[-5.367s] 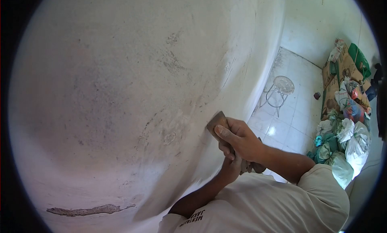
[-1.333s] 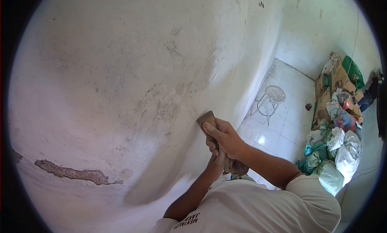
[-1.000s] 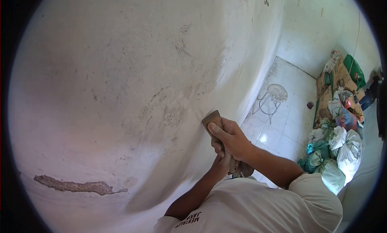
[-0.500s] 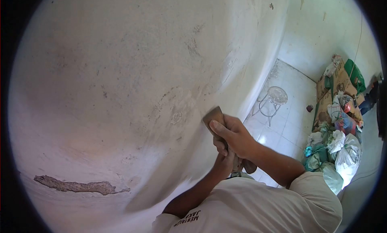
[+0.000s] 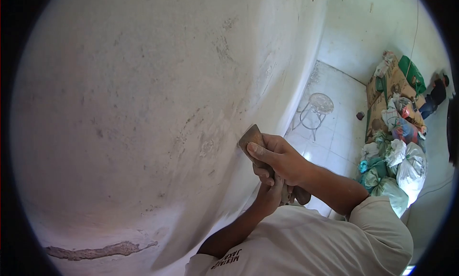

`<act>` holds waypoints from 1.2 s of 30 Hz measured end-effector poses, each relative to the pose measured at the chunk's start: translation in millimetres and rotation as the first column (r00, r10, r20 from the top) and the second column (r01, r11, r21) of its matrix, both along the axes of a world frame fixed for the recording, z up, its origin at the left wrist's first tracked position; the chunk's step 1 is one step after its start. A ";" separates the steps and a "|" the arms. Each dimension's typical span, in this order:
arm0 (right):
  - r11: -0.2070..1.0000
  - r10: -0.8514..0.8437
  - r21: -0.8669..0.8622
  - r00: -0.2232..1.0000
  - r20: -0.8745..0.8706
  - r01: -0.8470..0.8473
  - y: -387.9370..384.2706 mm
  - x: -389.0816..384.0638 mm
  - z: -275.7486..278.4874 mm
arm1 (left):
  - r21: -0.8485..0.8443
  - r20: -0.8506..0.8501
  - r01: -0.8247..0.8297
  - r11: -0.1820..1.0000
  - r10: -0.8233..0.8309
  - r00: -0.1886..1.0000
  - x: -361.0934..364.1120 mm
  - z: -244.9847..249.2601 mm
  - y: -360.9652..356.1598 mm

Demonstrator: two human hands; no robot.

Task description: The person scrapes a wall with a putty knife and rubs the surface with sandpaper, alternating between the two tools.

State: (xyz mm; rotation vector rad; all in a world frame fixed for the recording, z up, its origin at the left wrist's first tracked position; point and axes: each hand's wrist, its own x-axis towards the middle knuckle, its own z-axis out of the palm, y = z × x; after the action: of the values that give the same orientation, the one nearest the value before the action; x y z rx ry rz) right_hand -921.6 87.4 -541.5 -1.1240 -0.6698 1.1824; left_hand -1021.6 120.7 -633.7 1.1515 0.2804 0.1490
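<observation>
My right hand (image 5: pixel 277 156) is closed on a brown, flat-bladed scraper (image 5: pixel 251 136), its thumb pressed along the blade face. The blade's front edge is at or very close to the whitish wall (image 5: pixel 143 108); contact is hard to make out. Just below, my left hand (image 5: pixel 269 197) wraps around the tool's lower part, touching the right hand. A rounded brown end (image 5: pixel 301 195) sticks out beyond the hands. Whether it belongs to the same tool is hidden by the fingers. Scuffs and dark marks cover the wall near the blade.
A long broken patch (image 5: pixel 103 250) of exposed plaster runs along the wall at lower left. On the tiled floor (image 5: pixel 330 142) stand a round stool (image 5: pixel 321 103) and a small dark object (image 5: pixel 360 116). Cardboard boxes (image 5: pixel 377 108) and several tied plastic bags (image 5: pixel 411 173) line the right side.
The view has shifted, so stool and bags appear further left and higher, and the broken patch lower. Both hands keep their grip, with the blade tilted slightly differently.
</observation>
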 end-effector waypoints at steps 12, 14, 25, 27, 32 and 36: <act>1.000 0.008 0.016 0.997 0.074 -0.010 -18.3 10.0 -6.2 | -0.018 0.024 0.044 0.999 -0.043 0.999 10.2 -26.7 -6.2; 1.000 -0.007 0.005 0.999 0.037 0.007 -19.8 9.4 -29.1 | 0.127 -0.009 -0.083 0.988 0.084 0.996 9.5 -33.1 -19.7; 0.998 -0.047 -0.050 0.999 0.012 0.048 -4.2 6.8 -21.0 | 0.059 -0.046 -0.033 0.998 0.035 0.998 9.0 -33.7 -6.6; 0.998 -0.036 -0.053 0.999 0.038 0.038 -6.0 8.4 -14.8 | -0.058 0.009 0.023 0.998 -0.023 1.000 11.9 -43.3 -5.5; 0.998 -0.043 -0.048 0.999 0.003 0.043 -8.1 12.0 -35.5 | -0.005 -0.018 -0.091 0.996 0.091 0.996 13.6 -37.5 -16.2; 0.997 -0.054 -0.063 0.998 -0.031 0.052 -5.6 10.6 -29.9 | 0.110 -0.026 -0.101 0.989 0.105 0.994 13.0 -40.5 -14.8</act>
State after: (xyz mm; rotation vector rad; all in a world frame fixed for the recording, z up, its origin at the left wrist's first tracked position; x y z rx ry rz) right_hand -911.0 81.8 -571.4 -1.1657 -0.5786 1.1806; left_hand -1008.6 105.9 -674.2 1.2482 0.3637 0.2397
